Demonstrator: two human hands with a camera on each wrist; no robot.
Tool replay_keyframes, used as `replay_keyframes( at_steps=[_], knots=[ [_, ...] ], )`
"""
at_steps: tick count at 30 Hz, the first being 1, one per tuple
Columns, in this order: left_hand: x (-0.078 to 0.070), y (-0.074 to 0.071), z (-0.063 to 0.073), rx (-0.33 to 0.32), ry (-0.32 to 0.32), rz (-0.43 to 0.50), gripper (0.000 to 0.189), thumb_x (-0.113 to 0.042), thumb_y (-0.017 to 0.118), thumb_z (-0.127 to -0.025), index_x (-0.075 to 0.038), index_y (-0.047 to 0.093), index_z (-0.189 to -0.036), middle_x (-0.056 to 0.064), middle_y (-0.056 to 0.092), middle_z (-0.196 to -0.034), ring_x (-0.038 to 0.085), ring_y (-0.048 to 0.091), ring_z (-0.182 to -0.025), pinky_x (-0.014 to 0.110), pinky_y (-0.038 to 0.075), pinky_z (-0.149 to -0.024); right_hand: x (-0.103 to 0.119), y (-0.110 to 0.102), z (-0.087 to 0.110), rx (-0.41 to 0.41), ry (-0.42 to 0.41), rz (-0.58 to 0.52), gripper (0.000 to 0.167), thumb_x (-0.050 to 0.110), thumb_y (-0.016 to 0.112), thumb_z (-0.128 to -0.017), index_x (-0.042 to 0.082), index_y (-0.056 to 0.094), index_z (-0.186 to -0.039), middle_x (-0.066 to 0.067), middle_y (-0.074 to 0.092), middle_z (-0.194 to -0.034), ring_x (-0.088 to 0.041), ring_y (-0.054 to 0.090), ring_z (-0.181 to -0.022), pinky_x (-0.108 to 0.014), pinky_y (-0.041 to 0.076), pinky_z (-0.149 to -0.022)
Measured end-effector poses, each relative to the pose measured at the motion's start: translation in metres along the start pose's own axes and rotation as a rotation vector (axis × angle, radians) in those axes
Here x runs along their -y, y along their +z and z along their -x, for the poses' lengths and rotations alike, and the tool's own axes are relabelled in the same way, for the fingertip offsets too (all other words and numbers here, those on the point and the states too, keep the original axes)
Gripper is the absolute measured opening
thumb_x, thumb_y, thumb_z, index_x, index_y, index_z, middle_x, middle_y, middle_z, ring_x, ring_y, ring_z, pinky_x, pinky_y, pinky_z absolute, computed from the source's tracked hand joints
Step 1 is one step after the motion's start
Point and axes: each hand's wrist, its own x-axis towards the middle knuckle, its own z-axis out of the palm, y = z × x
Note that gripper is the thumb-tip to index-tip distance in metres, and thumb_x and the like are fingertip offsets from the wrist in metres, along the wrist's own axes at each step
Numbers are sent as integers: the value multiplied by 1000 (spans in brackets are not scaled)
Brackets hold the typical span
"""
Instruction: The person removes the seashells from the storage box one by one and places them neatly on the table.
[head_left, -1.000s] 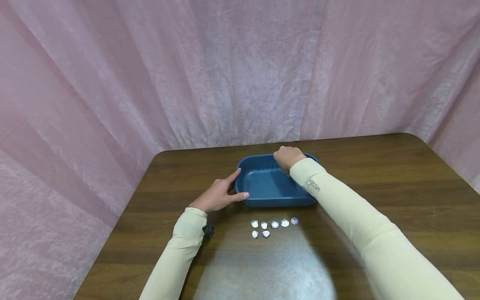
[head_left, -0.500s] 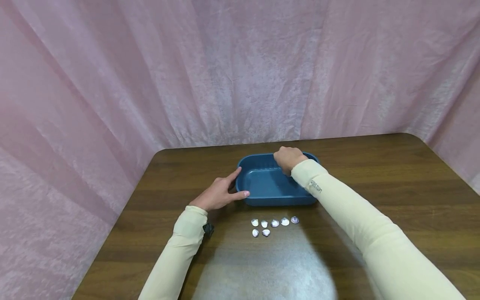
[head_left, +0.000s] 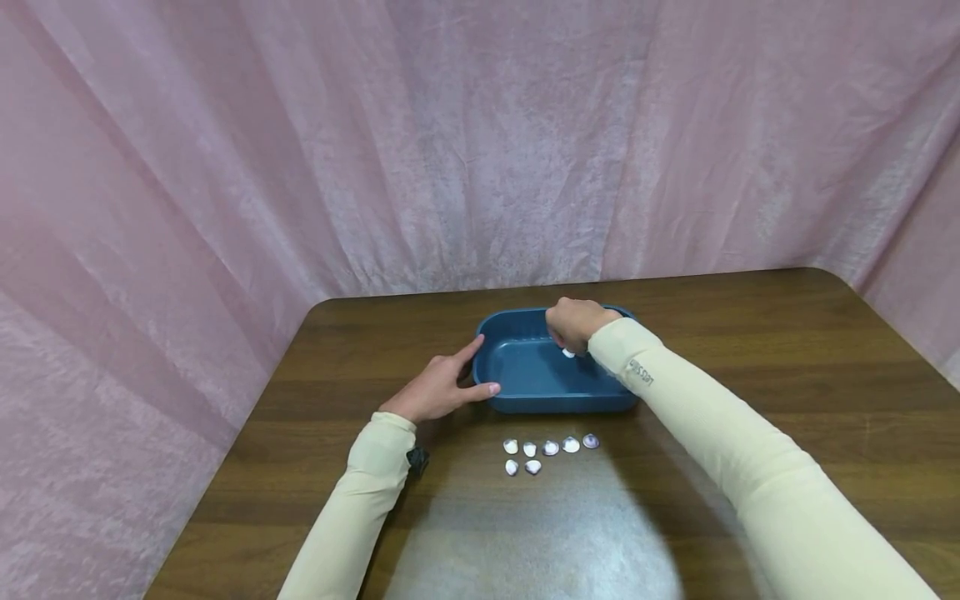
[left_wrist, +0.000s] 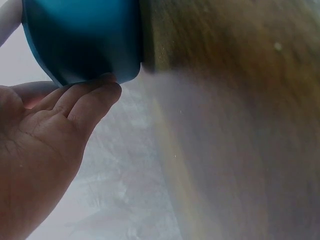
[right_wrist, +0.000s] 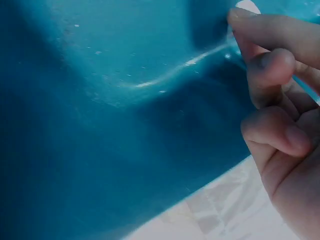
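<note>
A blue rectangular basin [head_left: 540,403] sits on the wooden table. My left hand [head_left: 431,390] lies against its left end, thumb and index finger spread apart and straight along the wall; the left wrist view has the fingertips [left_wrist: 107,92] touching the outside. Inside the basin's right half, my right hand [head_left: 576,323] pinches a small white shell [head_left: 568,353] between thumb and index finger. The right wrist view shows only part of this shell [right_wrist: 248,7] beyond the fingertips, the other fingers curled in. The right sleeve hides the basin's right end.
Several shells [head_left: 551,447] lie on the table in front of the basin, in a longer row with a shorter one nearer me. Pink curtains [head_left: 480,150] hang behind the table [head_left: 787,350]. A small black object [head_left: 417,460] is at my left wrist.
My right hand has shifted slightly down and towards me within the basin, and the white shell it pinches has come into sight. The left hand keeps its place.
</note>
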Motion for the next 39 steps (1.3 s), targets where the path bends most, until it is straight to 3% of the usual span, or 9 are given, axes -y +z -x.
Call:
replay_keyframes(
  at_steps=[8,15,23,32,39],
  knots=[
    [1,1,0,1,-1,-6,97,-62,65,-90,-21,16,-163,12,33,-164,28,37,-150,49,38,-119,3,-19,13,-50,-65,-75,20,-8,79,-74,8,76,-85,-1,69,-81,-15,60,-66,-26,50,-55],
    [1,0,0,-8,15,12,98,-61,66,-90,-17,17,-163,12,33,-163,27,39,-149,48,41,-117,8,-34,27,-106,-215,-162,25,-11,77,-73,13,71,-72,2,70,-68,-12,64,-61,-26,53,-57],
    [0,0,0,10,-2,5,99,-63,65,-89,-20,15,-163,12,34,-163,27,38,-149,48,40,-118,21,-40,50,-167,-322,-190,25,-5,79,-79,20,75,-73,4,72,-73,-8,65,-66,-26,59,-64],
    [0,-1,0,9,3,-3,97,-61,65,-90,-20,15,-163,12,33,-164,28,37,-150,48,38,-119,40,-35,84,-288,-449,-170,19,-1,80,-80,18,80,-76,4,77,-81,-6,68,-72,-23,58,-65],
    [1,-1,0,8,2,-1,97,-61,65,-90,-20,15,-163,13,33,-163,28,37,-150,48,39,-119,53,-24,102,-333,-543,-167,17,0,82,-79,17,80,-76,6,77,-80,-6,67,-70,-20,56,-64]
  ],
)
